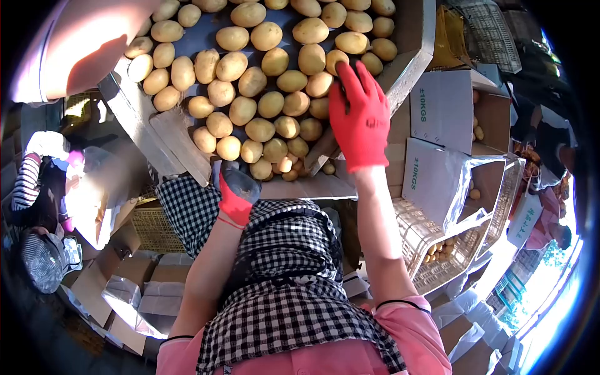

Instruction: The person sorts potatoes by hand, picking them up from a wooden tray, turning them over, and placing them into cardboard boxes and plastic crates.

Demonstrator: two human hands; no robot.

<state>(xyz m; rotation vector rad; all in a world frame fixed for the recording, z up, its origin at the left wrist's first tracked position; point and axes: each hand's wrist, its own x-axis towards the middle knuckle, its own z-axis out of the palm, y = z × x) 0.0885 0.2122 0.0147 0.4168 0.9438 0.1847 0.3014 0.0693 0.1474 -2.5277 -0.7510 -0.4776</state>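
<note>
Many yellow-brown potatoes (272, 104) lie on a wood-sided sorting table (415, 47) at the top of the head view. My right hand (360, 119), in a red glove, is at the table's right side, back upward. Its fingers are stretched forward and a little apart, the tips touching or just over potatoes near the edge. My left hand (239, 190), in a red glove with a dark grey coating, is at the table's near edge, just below the lowest potatoes. Its fingers are partly hidden, so whether it holds anything does not show.
Cardboard boxes (440, 112) marked "±10KGS" stand on the right, some with potatoes inside. Below them is a pale plastic crate (419, 244) with potatoes. A yellow crate (156, 228) and open cartons (165, 290) are at lower left. Other people work on both sides.
</note>
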